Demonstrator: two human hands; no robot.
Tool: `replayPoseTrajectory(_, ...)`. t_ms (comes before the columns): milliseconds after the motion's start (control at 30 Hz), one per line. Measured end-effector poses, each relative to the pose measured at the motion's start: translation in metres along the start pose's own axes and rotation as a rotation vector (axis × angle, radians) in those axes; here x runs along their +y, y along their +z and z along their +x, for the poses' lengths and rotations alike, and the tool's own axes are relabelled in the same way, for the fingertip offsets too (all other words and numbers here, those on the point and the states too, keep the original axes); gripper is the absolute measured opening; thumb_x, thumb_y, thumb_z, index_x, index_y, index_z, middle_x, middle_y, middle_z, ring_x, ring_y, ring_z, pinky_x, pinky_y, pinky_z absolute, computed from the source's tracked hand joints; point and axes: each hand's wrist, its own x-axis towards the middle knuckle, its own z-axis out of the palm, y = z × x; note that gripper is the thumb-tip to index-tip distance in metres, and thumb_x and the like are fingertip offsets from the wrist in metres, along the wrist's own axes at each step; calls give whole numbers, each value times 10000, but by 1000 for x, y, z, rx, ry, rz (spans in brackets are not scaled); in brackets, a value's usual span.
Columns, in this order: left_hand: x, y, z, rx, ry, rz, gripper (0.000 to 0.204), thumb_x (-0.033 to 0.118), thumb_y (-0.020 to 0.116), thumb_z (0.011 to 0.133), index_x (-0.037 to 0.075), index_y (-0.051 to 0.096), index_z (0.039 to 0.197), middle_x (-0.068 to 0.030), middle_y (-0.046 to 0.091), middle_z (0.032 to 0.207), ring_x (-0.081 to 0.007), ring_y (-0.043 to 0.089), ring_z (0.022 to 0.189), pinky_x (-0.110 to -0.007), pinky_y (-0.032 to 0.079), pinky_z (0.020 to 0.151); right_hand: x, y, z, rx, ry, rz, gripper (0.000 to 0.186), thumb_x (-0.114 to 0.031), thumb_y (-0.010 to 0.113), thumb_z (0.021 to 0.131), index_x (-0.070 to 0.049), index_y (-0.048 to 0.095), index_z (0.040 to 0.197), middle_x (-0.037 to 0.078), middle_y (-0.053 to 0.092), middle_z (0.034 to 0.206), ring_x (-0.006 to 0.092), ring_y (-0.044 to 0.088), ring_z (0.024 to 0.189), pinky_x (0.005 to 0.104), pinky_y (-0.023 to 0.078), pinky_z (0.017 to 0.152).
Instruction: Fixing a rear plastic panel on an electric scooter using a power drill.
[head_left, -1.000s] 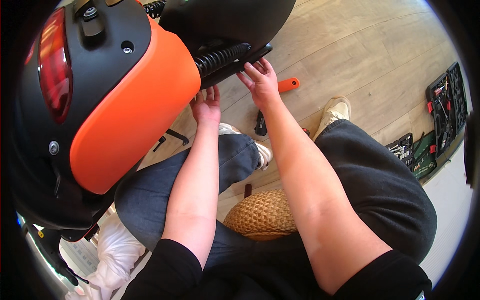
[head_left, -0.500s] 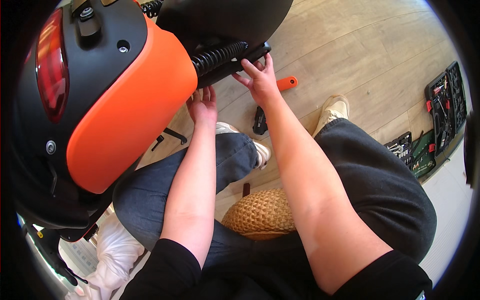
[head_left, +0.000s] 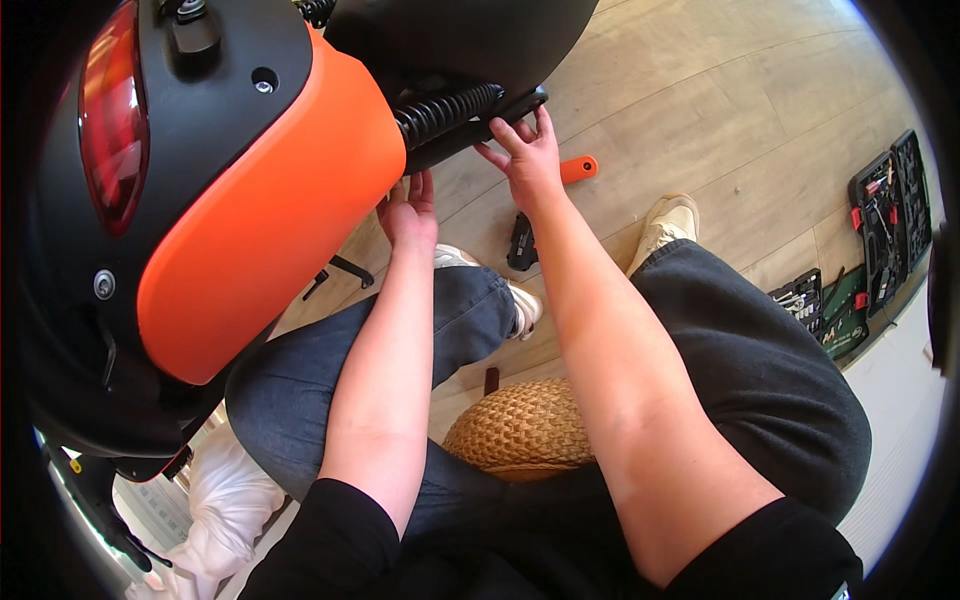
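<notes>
A scooter with an orange side panel (head_left: 275, 215) and a black body fills the upper left. Below its coil spring (head_left: 450, 115) runs a long black bar (head_left: 455, 145) beside the rounded black wheel cover (head_left: 460, 45). My right hand (head_left: 530, 160) grips the bar's far end, thumb on the near side and fingers over the tip. My left hand (head_left: 410, 212) reaches up beneath the bar next to the panel's edge, palm showing. Its fingertips are partly hidden behind the bar, apparently holding it from below.
On the wooden floor (head_left: 720, 110) lie an orange bar-shaped piece (head_left: 578, 169) and a black tool (head_left: 521, 243), close past my right forearm. Opened tool cases (head_left: 885, 230) sit at the right. A woven stool (head_left: 520, 425) is between my legs; white plastic (head_left: 230, 480) lies lower left.
The scooter and both hands appear slightly farther right in the picture. The hands keep the same places on the black bar.
</notes>
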Motion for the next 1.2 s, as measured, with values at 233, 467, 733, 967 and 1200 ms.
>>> replayPoseTrajectory(233, 1, 1, 0, -26, 106, 200, 414, 117, 515, 1023, 144, 382, 1414, -119, 501, 1389, -354, 626, 1124, -427, 595, 928, 4, -20, -1, -106, 53, 177, 900, 31, 667, 899, -144, 105, 1580, 144, 514, 1390, 270, 582, 1201, 466, 568, 954)
replayPoseTrajectory(467, 1, -4, 4, -43, 102, 207, 462, 167, 505, 1037, 164, 345, 1471, -137, 496, 1395, -343, 615, 1154, -422, 592, 940, 31, -9, -16, -65, 323, 329, 661, -30, 575, 980, -103, 241, 1546, 148, 499, 1394, 354, 578, 1210, 468, 517, 1025)
replayPoseTrajectory(733, 5, -6, 10, -50, 119, 233, 452, 133, 443, 1053, 146, 322, 1489, -165, 495, 1364, -376, 604, 1165, -449, 584, 968, 52, 22, -26, 115, 226, 282, 476, -177, 545, 1035, -224, 404, 1488, -15, 521, 1406, 222, 565, 1205, 422, 491, 987)
replayPoseTrajectory(967, 0, 1, 6, 7, 94, 234, 368, 138, 396, 1064, 125, 407, 1432, -144, 506, 1369, -329, 562, 1236, -459, 563, 1012, 47, 25, -29, 211, 205, 296, 469, -172, 539, 1032, -200, 435, 1488, -19, 595, 1300, 159, 587, 1100, 371, 515, 922)
replayPoseTrajectory(1200, -15, 5, 10, -68, 108, 213, 370, 94, 420, 1053, 137, 388, 1418, -113, 486, 1384, -326, 607, 1163, -430, 597, 947, 41, -48, -16, 91, 91, -421, 552, -318, 670, 950, -131, 495, 1440, 66, 672, 1159, 204, 608, 1063, 380, 520, 851)
